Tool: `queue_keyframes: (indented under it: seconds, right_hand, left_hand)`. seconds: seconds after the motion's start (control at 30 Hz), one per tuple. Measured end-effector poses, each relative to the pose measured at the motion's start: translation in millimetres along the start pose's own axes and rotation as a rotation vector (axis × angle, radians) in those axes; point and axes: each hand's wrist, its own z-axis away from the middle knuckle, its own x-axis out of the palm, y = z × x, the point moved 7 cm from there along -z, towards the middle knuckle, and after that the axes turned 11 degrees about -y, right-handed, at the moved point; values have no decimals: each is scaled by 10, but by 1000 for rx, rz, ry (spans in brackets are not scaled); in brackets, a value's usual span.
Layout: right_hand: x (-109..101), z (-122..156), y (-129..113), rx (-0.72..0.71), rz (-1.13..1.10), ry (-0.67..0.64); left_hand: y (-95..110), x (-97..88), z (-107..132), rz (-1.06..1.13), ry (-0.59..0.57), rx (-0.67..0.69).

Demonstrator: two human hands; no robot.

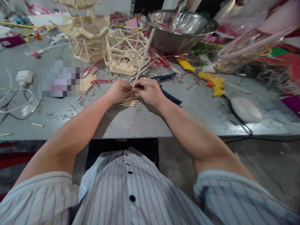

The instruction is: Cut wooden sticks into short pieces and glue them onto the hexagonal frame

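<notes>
Metal bowl (165,43): stood upright at 1 o'clock from the hands, with reddish bits and a slim strip inside, too blurred to name.
Pink-rimmed container (255,42): leaned at 2 o'clock, its wall see-through, its contents unclear.
Right hand (150,91): its fingers were pinched narrow on the long stick (143,59) near its lower end; the stick rose at a tilt toward 12 o'clock.
Left hand (118,91): its fingers were drawn together beside the stick's foot; whether they gripped anything could not be told.
Short sticks (129,102): lay in a small pile at 6 o'clock, just below the fingers.
Stick frame (122,69): sat at 12 o'clock, behind the long stick, with the stick tower (87,34) at 11.
Stick bundle (89,82): lay between 9 and 10 o'clock, past the left hand.
Blue-handled tool (171,96): lay at 3 o'clock, close by the right hand, with the yellow glue gun (217,87) farther out.
Counter (122,125): its near edge ran across 6 o'clock; a grey strip of surface showed between that edge and the short sticks, flanked by both forearms.
</notes>
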Motion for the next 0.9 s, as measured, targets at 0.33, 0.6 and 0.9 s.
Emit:
queue_keyframes:
  seconds: [0.33,0.6,0.9]
  right_hand:
    - [-53,-6,137,83,-270,92]
    - [-63,22,92,66,-345,163]
    - [-575,182,206,256,241,243]
  left_hand:
    - [100,-66,41,150,-8,-62]
    - [171,-67,78,216,15,-91]
    - [-36,-140,100,423,76,-249]
